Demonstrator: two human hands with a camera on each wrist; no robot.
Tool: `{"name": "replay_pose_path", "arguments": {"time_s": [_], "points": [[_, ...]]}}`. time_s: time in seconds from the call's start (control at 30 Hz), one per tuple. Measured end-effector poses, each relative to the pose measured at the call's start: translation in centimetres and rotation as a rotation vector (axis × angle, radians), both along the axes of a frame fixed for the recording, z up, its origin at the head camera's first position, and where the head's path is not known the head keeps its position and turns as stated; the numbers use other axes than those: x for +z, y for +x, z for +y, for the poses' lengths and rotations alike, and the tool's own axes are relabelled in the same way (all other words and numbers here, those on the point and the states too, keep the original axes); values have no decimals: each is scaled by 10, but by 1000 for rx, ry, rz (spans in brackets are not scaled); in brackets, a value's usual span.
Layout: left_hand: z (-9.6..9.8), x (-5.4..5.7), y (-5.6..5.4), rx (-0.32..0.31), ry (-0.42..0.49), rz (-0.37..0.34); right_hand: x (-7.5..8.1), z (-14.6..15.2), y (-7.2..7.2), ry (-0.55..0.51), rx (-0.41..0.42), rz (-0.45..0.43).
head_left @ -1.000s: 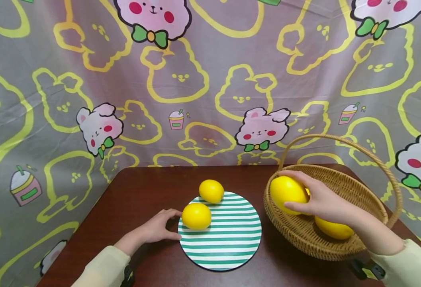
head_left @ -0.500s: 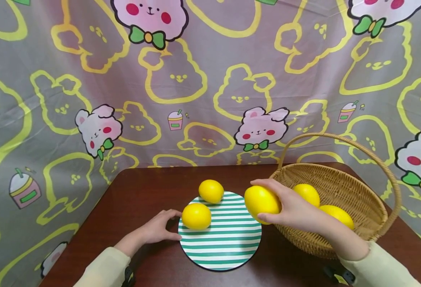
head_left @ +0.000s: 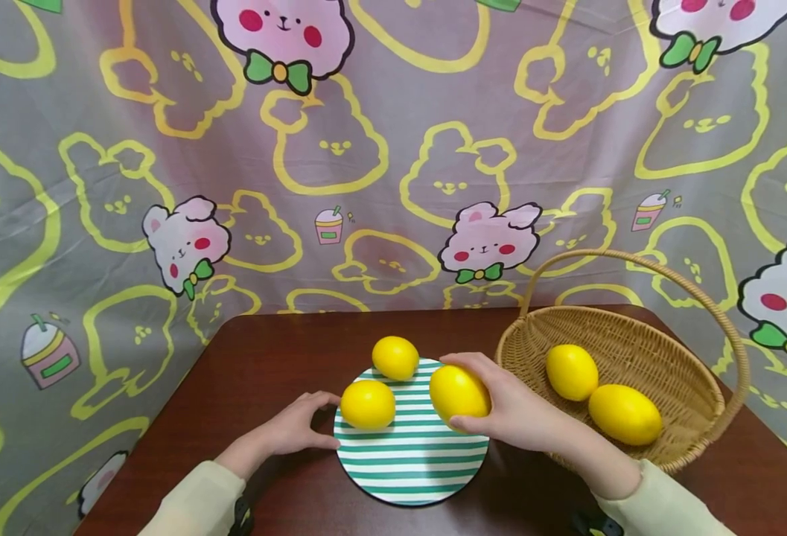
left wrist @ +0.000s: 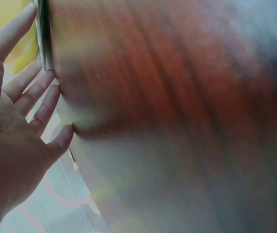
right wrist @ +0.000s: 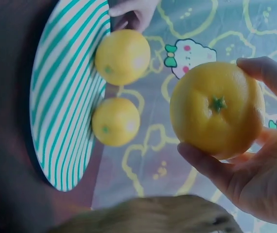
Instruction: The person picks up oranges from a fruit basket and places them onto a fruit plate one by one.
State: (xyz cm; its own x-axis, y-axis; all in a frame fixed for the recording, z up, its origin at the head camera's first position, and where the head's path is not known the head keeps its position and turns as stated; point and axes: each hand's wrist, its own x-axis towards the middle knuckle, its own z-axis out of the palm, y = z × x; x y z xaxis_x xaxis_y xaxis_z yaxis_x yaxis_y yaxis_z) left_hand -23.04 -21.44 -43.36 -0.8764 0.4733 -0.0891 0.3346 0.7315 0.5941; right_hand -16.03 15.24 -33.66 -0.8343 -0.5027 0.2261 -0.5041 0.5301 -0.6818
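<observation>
from the head view, the right hand [head_left: 510,406] grips a fruit [head_left: 459,396] above the mat [head_left: 413,469], which bears two others [head_left: 368,405]; the left hand [head_left: 292,427] is spread at its left edge. the left wrist view shows fingers [left wrist: 45,108] extended; the right, the fruit clear of the mat.

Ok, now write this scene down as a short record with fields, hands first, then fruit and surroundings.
Right hand: holds a yellow fruit above the striped mat
Left hand: at the mat's left edge, holding nothing
Mat fruits: two, left side
Basket fruits: two
Basket: wicker, arched handle
Table: dark reddish-brown
Backdrop: cartoon-printed cloth
</observation>
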Motion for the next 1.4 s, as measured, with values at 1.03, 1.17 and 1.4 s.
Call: {"name": "replay_pose_path", "arguments": {"time_s": [1.03, 1.17, 1.4], "points": [[0, 0, 0, 17, -14, -4, -69, -50, -29, -39, -163, 109], [1, 0, 0, 20, -12, -6, -72, -53, -36, -51, -189, 112], [1, 0, -1, 18, -5, -12, -78, -54, -45, -22, -230, 78]]}}
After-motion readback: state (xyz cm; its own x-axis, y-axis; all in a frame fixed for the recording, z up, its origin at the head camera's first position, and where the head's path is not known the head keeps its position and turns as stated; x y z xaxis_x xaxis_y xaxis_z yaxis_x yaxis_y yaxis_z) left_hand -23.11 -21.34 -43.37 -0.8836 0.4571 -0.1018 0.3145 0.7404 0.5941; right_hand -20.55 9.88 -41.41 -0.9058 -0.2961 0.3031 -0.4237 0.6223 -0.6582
